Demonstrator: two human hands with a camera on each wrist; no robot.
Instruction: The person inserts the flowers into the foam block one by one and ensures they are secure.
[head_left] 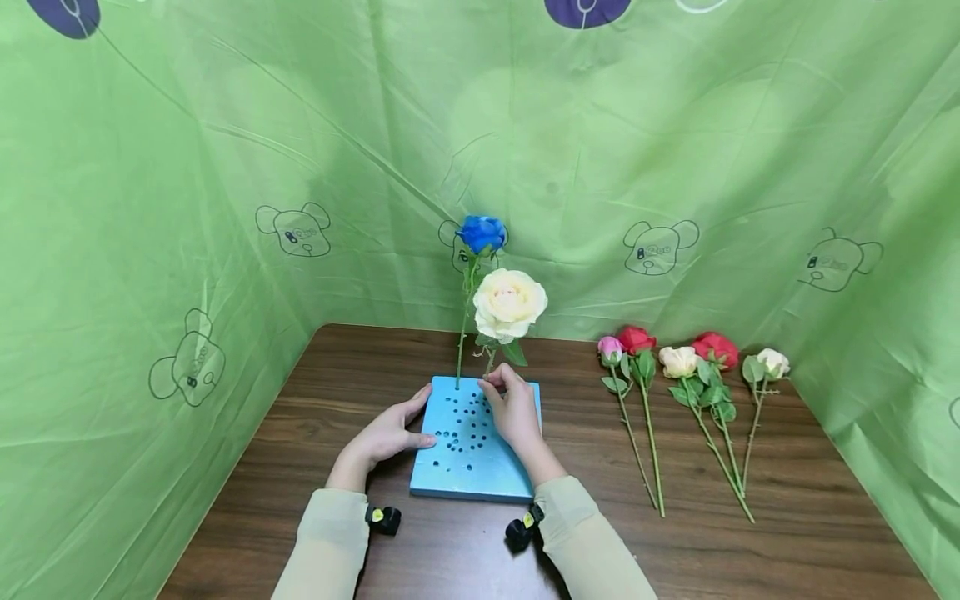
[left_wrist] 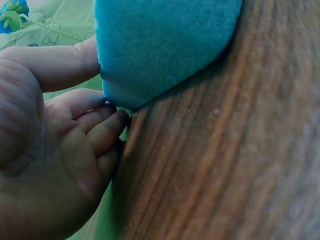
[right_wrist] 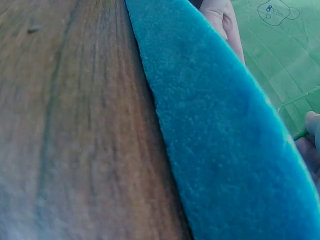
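Note:
A light blue foam block with many small holes lies on the table. My left hand holds its left side, thumb on top and fingers against the edge; the left wrist view shows this hand at the block's corner. Near the block's back edge, my right hand pinches the lower stem of a cream-white rose. Whether the stem's tip sits in a hole is hidden by the fingers. A blue rose stands upright in the block, just left of the cream one.
On the right of the wooden table lie a pink rose, a red rose, a cream rose, another red rose and a small white rose. Green cloth hangs behind and at both sides.

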